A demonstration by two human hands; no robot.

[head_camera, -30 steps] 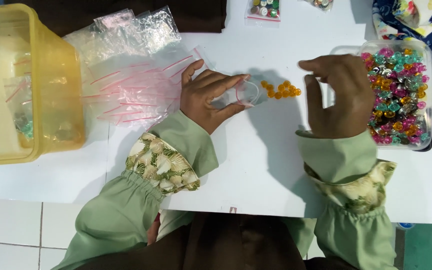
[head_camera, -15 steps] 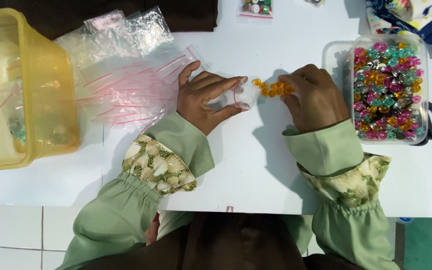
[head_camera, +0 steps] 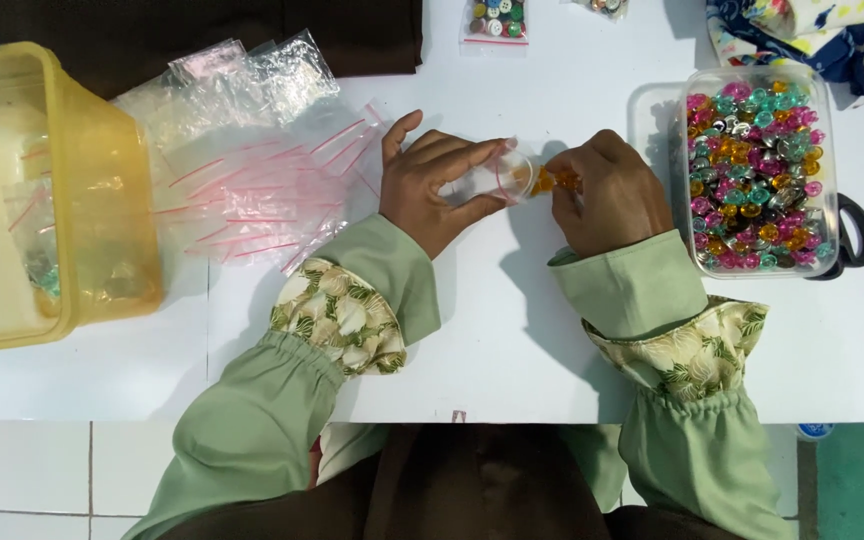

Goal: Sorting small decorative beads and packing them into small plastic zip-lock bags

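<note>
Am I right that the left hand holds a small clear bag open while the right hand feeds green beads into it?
Not quite: the head view shows the beads are orange, not green. The left hand does hold the small clear bag, and the right hand feeds them in.

A white tabletop (head_camera: 512, 340) carries a yellow plastic tub (head_camera: 102, 200) at the left edge, a spread of clear zip bags (head_camera: 252, 190) beside it, a clear container of coloured beads (head_camera: 757, 170) at right, black-handled scissors (head_camera: 857, 235) just past that, and a small packet of buttons (head_camera: 495, 20) at the far edge.

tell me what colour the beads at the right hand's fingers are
Orange beads, seen in the head view.
</note>
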